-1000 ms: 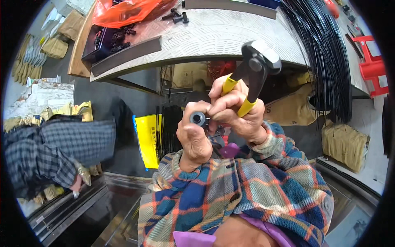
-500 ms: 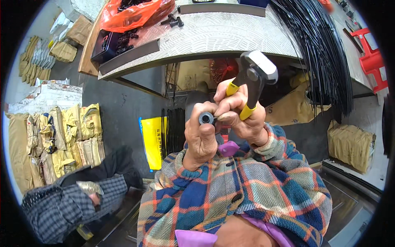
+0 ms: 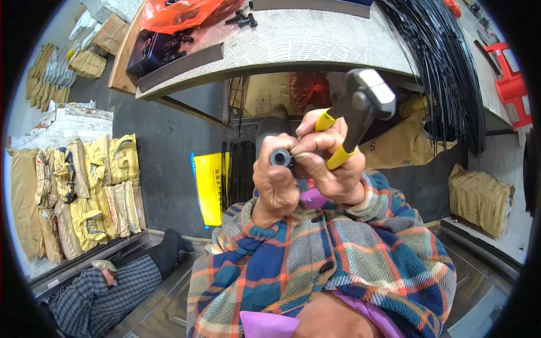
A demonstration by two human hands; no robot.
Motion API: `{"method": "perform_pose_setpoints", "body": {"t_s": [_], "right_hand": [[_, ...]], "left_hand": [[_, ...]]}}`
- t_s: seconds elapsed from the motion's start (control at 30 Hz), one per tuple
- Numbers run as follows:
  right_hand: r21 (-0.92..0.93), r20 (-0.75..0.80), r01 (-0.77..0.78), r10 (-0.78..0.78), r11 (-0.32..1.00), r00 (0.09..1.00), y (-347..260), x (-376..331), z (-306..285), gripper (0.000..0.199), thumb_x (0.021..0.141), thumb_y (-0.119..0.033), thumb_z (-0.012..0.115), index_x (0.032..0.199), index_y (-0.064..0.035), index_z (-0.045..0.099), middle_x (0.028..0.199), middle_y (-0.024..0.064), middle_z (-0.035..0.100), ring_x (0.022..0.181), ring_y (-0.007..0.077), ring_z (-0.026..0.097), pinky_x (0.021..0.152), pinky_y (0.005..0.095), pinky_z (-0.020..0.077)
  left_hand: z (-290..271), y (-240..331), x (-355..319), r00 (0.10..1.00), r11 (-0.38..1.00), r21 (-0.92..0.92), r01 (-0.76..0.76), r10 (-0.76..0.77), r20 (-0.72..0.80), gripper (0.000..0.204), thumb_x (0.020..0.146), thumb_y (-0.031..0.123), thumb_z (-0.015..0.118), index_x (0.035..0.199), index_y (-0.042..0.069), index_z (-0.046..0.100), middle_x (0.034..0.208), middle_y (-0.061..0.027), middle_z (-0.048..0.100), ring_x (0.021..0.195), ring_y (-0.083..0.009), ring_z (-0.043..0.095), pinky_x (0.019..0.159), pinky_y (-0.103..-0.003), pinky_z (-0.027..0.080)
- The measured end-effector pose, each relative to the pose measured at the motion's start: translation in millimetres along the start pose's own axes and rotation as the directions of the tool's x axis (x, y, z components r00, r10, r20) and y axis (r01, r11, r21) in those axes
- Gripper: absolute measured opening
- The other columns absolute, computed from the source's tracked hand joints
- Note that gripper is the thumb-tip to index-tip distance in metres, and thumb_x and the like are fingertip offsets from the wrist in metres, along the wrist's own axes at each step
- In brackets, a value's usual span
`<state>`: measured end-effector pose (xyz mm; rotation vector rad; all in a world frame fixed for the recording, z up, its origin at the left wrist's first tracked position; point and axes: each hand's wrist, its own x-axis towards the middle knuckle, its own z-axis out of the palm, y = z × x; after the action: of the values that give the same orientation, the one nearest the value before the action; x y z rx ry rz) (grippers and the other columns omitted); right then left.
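In front of my chest, both hands meet at a short dark grey tube [image 3: 280,158] whose round, hollow end faces up. My left hand [image 3: 273,188] is closed around it, the thumb lying just below the opening. A pair of pincers [image 3: 362,106] with yellow grips and a shiny steel head rests in my right hand [image 3: 341,179], jaws pointing up and to the right. My right thumb and forefinger also pinch together at the tube's right side. A thin dark bit seems to show between those fingertips, too small to make out.
The workbench [image 3: 315,42] ahead bears an orange plastic bag [image 3: 180,16] and a bin of black parts [image 3: 147,61]. Long black strips [image 3: 437,67] hang over its right side. Paper sacks [image 3: 121,163] stand left; a person in checked clothing [image 3: 127,287] is lower left.
The pincers have shifted slightly right, still in my right hand. My hands stay together at the tube. At lower left, the other person has moved lower and farther from my sleeve.
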<state>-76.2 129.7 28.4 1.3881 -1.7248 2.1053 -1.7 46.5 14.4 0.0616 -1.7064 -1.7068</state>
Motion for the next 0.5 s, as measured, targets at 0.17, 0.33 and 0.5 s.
{"method": "perform_pose_setpoints", "body": {"t_s": [0.17, 0.33, 0.5], "right_hand": [[0.153, 0.074, -0.161, 0.151, 0.975, 0.986, 1, 7, -2, 0.011, 0.072, -0.004, 0.065, 0.081, 0.0006, 0.06, 0.086, 0.0135, 0.054, 0.079, 0.022, 0.052, 0.069, 0.0312, 0.0439], [0.163, 0.062, -0.187, 0.179, 0.969, 0.982, 4, 5, -1, 0.012, 0.072, -0.004, 0.066, 0.081, 0.001, 0.061, 0.086, 0.0134, 0.055, 0.079, 0.0215, 0.052, 0.07, 0.0315, 0.044], [0.018, 0.022, -0.072, 0.072, 0.997, 0.997, 9, 4, 5, 0.013, 0.071, -0.005, 0.067, 0.081, 0.001, 0.061, 0.085, 0.0128, 0.055, 0.079, 0.0219, 0.052, 0.069, 0.0319, 0.0438]], "left_hand": [[-4, 1, 0, 0.998, 0.998, 0.009, 0.061, -0.061, -0.012, 0.058, 0.089, 0.054, 0.028, 0.09, 0.0, 0.046, 0.067, -0.0044, 0.047, 0.053, -0.008, 0.042, 0.046, -0.022, 0.032], [-7, -3, 1, 0.996, 0.996, 0.002, 0.085, -0.085, 0.034, 0.057, 0.089, 0.054, 0.028, 0.089, 0.0, 0.046, 0.067, -0.0042, 0.048, 0.053, -0.0077, 0.043, 0.045, -0.022, 0.032], [-7, -10, 1, 0.998, 0.997, 0.06, 0.052, -0.051, -0.027, 0.057, 0.089, 0.054, 0.028, 0.088, 0.0, 0.045, 0.067, -0.0045, 0.047, 0.055, -0.0089, 0.042, 0.047, -0.023, 0.033]]}}
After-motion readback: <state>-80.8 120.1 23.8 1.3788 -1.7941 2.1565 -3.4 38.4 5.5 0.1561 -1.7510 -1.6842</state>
